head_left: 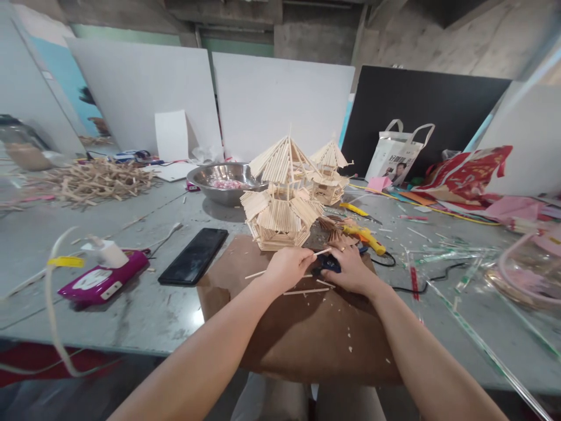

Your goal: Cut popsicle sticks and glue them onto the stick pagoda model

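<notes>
My left hand (287, 269) is closed, pinching a thin wooden stick (323, 252) between thumb and fingers. The stick's far end reaches my right hand (352, 268), whose fingers curl over a dark blue tool (329, 263); the hand covers most of it, so its exact kind is unclear. Beneath both hands lies a brown board (307, 339), with a loose stick (305, 291) and small scraps on it. Just beyond the hands stands a pavilion model (284, 219) built of sticks, with a second stick pavilion (329, 175) behind it.
A black phone (193, 256) and a purple power strip (105, 278) lie at left. Farther back are a steel bowl (225, 196) and a heap of sticks (99, 180). To the right lie a yellow glue gun (370, 240), a yellow knife (354, 209) and clear strips (471, 336).
</notes>
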{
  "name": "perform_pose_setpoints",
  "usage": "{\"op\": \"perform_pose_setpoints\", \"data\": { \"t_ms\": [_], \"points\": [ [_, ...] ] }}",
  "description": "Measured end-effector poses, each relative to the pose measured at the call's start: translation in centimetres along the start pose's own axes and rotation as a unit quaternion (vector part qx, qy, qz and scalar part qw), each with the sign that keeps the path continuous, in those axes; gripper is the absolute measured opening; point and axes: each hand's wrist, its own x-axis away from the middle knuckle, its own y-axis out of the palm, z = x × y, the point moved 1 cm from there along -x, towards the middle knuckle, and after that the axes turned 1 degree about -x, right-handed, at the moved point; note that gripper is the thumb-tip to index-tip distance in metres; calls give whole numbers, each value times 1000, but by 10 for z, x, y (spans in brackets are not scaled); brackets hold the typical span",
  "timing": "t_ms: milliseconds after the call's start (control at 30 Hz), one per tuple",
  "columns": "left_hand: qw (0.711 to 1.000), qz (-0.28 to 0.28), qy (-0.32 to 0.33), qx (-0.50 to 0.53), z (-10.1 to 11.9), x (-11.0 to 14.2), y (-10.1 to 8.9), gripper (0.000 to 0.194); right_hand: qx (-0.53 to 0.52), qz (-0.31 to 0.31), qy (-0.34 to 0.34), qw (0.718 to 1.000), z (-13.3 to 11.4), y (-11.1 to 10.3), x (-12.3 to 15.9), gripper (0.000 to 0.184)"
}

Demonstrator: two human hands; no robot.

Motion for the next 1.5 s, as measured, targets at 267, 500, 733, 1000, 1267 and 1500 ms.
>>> {"op": "perform_pose_setpoints", "data": {
  "t_ms": [267, 500, 733, 1000, 1267, 1500],
  "points": [
    [998, 10, -13, -65, -3, 1, 9, 28, -152, 40, -7, 987, -14, -10, -1, 23],
    [993, 7, -28, -117, 3, 2, 7, 35, -121, -17, -1, 992, -20, -9, -1, 24],
    [991, 7, -17, -136, 6, 2, 9, 36, -33, -36, 6, 999, -22, -8, 0, 27],
    [989, 2, -29, -142, 9, 2, 9, 40, 52, -14, 15, 998, -28, -9, 1, 30],
    [987, -12, -65, -144, 12, 3, 7, 44, 92, 18, 36, 995, -35, -9, 2, 28],
    [986, -9, -69, -154, 13, 2, 12, 39, 84, 46, 74, 993, -39, -8, 1, 37]
  ]
}}
